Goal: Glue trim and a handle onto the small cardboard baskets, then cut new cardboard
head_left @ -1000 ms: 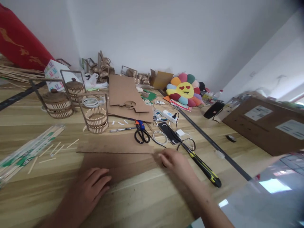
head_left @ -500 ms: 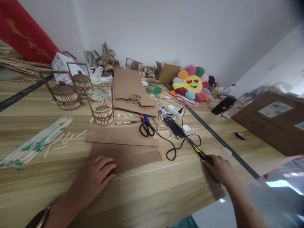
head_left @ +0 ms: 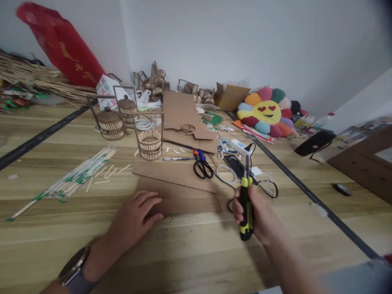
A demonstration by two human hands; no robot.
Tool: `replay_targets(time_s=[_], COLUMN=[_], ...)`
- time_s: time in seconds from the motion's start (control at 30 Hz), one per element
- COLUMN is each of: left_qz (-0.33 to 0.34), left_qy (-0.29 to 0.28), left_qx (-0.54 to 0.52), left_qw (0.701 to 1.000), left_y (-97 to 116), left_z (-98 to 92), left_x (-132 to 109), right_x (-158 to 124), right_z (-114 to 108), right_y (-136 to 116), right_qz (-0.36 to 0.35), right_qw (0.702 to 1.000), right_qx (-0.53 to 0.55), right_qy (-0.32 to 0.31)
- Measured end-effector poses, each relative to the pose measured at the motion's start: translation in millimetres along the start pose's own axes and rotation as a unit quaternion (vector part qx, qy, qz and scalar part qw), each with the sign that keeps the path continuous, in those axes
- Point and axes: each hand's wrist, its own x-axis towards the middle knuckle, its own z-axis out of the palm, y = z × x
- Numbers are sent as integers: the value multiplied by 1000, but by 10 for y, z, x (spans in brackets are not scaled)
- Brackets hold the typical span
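Observation:
In my right hand (head_left: 255, 212) is a black and yellow utility knife (head_left: 246, 200), its grey metal end pointing up and away from me. My fingers are wrapped round the handle, and the hand is raised over the table, a little blurred. My left hand (head_left: 139, 214) is open, its fingers spread over the near left part of a piece of brown cardboard (head_left: 180, 198). A second cardboard strip (head_left: 177, 175), or a folded flap of the same piece, lies along the far side. Just beyond are black-handled scissors (head_left: 202, 168) and a pen (head_left: 179, 159).
Small slatted wooden buckets (head_left: 150, 145) stand at the back left. Packaged sticks (head_left: 82, 173) lie on the left. Behind are more cardboard (head_left: 177, 108) and a flower cushion (head_left: 268, 112). A power strip (head_left: 241, 146) and cables are right of centre, a large box (head_left: 364, 163) far right.
My right hand has picked up the utility knife from the table's right side and brought it left and up. My left hand stays at the cardboard. The view has turned left.

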Motion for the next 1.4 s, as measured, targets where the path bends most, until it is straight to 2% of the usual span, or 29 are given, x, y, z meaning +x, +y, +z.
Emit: replay_targets(time_s=[0.1, 0.23, 0.4, 0.53, 0.67, 0.9, 1.4], left_qz=[-5, -8, 0, 20, 32, 41, 46], left_qy=[49, 89, 92, 69, 48, 40, 37], left_qx=[0, 0, 1, -5, -10, -9, -14], left_qw=[999, 996, 996, 997, 998, 998, 998], left_y=[7, -35, -55, -9, -2, -52, -28], left_z=[-92, -153, -138, -117, -94, -81, -58], left_x=[31, 50, 51, 44, 14, -8, -19], right_x=[280, 511, 607, 580, 504, 454, 409], right_z=[321, 466, 382, 308, 326, 417, 417], right_y=[38, 126, 264, 263, 245, 279, 281], right_qz=[37, 52, 16, -29, -56, -46, 0], right_qw=[995, 987, 982, 976, 968, 959, 962], right_qx=[66, 122, 162, 193, 219, 227, 205], right_qy=[-59, -95, -98, -93, -113, -166, -179])
